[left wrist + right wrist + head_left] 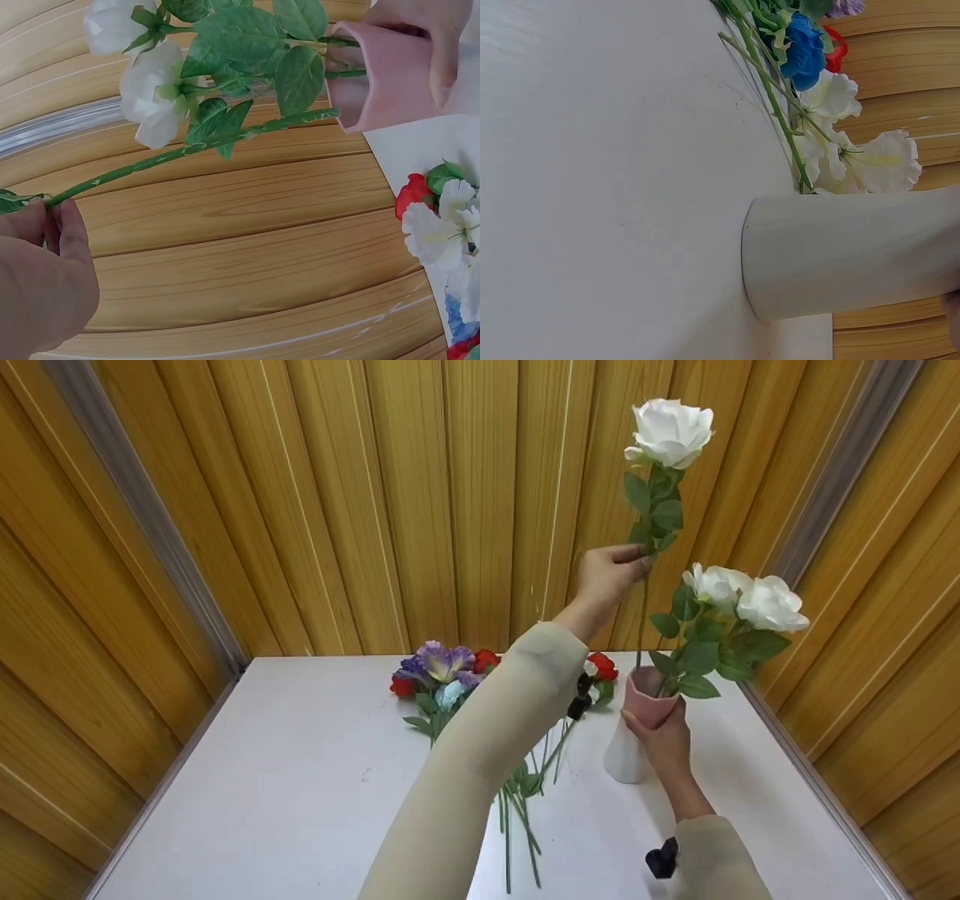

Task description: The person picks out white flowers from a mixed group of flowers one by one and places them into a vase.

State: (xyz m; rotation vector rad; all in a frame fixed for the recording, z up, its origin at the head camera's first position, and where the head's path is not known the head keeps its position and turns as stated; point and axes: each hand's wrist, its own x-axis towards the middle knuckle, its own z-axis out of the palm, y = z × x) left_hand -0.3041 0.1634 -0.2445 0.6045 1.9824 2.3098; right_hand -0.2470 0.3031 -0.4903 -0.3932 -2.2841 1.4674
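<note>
My left hand (611, 577) pinches the green stem of a white rose (673, 433) between thumb and fingers, just below its leaves. The bloom points up, and the cut end of the stem (225, 140) is right at the mouth of a vase (651, 697). This vase is pink on top and white below, and stands upright on the table. Two more white roses (772, 604) lean out of it to the right, stems inside. Around the vase's upper part curls my right hand (670, 742), gripping it. The right wrist view mostly shows the vase's white base (840, 255).
Several artificial flowers lie on the white table (300, 765) left of the vase, partly behind my left sleeve (487, 757). They include a purple flower (442, 660), a blue rose (804, 52) and a red flower (602, 666). Wood-patterned panels (480, 510) enclose the back and sides.
</note>
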